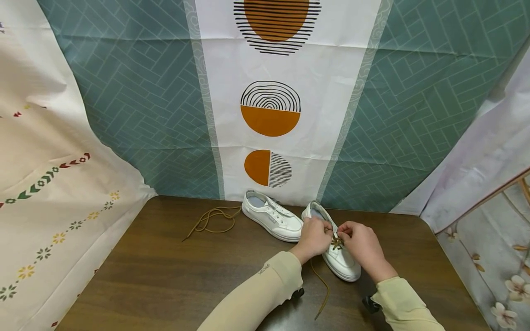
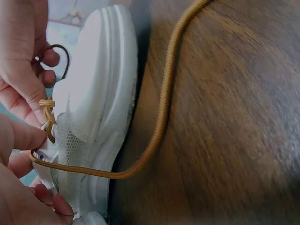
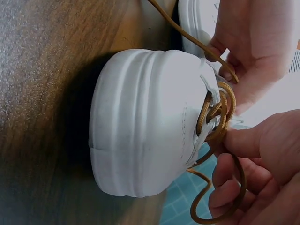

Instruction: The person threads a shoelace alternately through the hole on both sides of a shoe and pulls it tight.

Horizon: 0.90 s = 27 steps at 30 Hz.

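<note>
A white shoe (image 1: 342, 265) with its toe toward me lies under both hands, a brown shoelace (image 2: 166, 89) crossed through its front eyelets. My left hand (image 1: 315, 236) grips the eyelet edge on the shoe's left side, fingertips close to where the lace comes out. From there one lace length runs down over the shoe's side onto the table. On the other side, my right hand (image 1: 365, 246) pinches the lace near the eyelets. A slack loop of it hangs around the right hand's curled fingers (image 3: 225, 192).
A second white shoe (image 1: 273, 221), without a lace, stands just left of the first. Further left a loose brown lace (image 1: 212, 216) lies in loops on the wooden table (image 1: 165, 276). A patterned cloth (image 1: 269, 64) hangs behind the table's back edge.
</note>
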Each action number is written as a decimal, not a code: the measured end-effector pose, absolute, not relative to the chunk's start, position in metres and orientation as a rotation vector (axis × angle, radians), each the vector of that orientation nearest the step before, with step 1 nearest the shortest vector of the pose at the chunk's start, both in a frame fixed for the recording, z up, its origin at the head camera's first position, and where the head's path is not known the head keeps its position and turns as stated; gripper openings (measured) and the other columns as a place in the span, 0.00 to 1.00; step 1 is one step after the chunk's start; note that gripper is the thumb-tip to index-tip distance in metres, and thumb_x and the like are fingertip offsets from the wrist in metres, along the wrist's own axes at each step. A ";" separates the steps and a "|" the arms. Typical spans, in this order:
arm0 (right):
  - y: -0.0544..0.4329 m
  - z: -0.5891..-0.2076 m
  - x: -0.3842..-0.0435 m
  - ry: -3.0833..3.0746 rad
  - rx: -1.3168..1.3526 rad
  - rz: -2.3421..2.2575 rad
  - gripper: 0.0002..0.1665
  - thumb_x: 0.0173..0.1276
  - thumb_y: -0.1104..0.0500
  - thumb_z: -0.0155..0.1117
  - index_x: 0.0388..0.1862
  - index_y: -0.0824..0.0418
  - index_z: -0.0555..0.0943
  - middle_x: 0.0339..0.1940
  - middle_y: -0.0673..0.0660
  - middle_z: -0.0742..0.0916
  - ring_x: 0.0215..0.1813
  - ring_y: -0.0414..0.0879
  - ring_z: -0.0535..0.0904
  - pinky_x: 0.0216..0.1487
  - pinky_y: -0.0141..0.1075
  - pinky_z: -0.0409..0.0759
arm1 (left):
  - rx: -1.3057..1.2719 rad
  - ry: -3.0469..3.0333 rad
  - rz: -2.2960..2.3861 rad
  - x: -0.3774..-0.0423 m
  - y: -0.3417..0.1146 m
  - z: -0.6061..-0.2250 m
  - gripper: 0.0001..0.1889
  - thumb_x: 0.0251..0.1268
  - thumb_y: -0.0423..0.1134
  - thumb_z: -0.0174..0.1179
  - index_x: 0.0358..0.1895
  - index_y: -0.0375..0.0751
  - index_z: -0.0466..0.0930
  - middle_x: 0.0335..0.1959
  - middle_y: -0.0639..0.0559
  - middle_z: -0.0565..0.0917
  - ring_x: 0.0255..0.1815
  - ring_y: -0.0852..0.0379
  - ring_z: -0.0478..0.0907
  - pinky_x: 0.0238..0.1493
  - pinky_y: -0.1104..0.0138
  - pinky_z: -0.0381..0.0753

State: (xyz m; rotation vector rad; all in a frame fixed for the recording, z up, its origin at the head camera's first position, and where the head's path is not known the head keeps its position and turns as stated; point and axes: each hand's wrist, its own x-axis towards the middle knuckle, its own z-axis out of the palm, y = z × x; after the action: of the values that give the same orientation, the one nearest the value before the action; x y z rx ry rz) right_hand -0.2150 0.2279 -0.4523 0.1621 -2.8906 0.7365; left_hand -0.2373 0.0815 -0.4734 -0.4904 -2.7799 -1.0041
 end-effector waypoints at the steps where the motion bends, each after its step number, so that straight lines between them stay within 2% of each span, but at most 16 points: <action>1: 0.228 -0.453 -0.215 -2.892 0.164 0.727 0.03 0.60 0.57 0.66 0.32 0.55 0.83 0.27 0.49 0.85 0.27 0.42 0.77 0.26 0.35 0.70 | -0.496 -2.777 -0.987 -0.237 0.081 -0.474 0.11 0.60 0.38 0.57 0.24 0.55 0.86 0.22 0.67 0.81 0.30 0.61 0.69 0.38 0.70 0.61; 7: 0.226 -0.454 -0.214 -2.901 0.175 0.730 0.04 0.61 0.57 0.65 0.31 0.56 0.84 0.28 0.49 0.86 0.28 0.42 0.77 0.27 0.36 0.72 | -0.521 -2.753 -0.929 -0.233 0.079 -0.474 0.08 0.59 0.40 0.61 0.28 0.58 0.87 0.25 0.65 0.84 0.29 0.60 0.67 0.30 0.71 0.60; 12: 0.228 -0.455 -0.214 -2.884 0.175 0.769 0.03 0.61 0.59 0.65 0.32 0.56 0.84 0.29 0.50 0.86 0.30 0.43 0.78 0.29 0.36 0.73 | -0.547 -2.724 -0.938 -0.232 0.078 -0.476 0.07 0.58 0.40 0.62 0.27 0.58 0.88 0.25 0.67 0.84 0.28 0.62 0.70 0.32 0.72 0.62; 18: 0.231 -0.455 -0.214 -2.894 0.166 0.813 0.04 0.63 0.58 0.61 0.35 0.55 0.82 0.30 0.51 0.85 0.31 0.44 0.77 0.30 0.35 0.72 | -0.546 -2.640 -0.998 -0.233 0.079 -0.475 0.09 0.59 0.38 0.60 0.25 0.53 0.87 0.22 0.67 0.84 0.28 0.66 0.77 0.40 0.72 0.68; 22: 0.234 -0.456 -0.214 -2.908 0.169 0.825 0.06 0.64 0.56 0.59 0.36 0.55 0.82 0.31 0.51 0.84 0.31 0.43 0.76 0.30 0.34 0.71 | -0.487 -2.605 -1.161 -0.234 0.077 -0.471 0.09 0.61 0.37 0.57 0.28 0.47 0.87 0.26 0.61 0.84 0.30 0.65 0.78 0.36 0.75 0.73; 27: 0.238 -0.457 -0.212 -2.888 0.189 0.818 0.07 0.64 0.53 0.60 0.38 0.53 0.82 0.33 0.51 0.85 0.33 0.43 0.78 0.32 0.36 0.73 | -0.327 -2.508 -1.498 -0.235 0.070 -0.464 0.10 0.64 0.37 0.52 0.32 0.42 0.84 0.29 0.55 0.82 0.29 0.64 0.76 0.32 0.74 0.74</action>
State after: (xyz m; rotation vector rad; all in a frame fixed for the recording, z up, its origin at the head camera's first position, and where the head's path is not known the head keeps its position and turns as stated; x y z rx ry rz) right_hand -0.2118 0.2384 -0.4566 0.1893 -2.8884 0.8183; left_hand -0.2352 0.0702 -0.4641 -0.3272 -2.5077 -1.4977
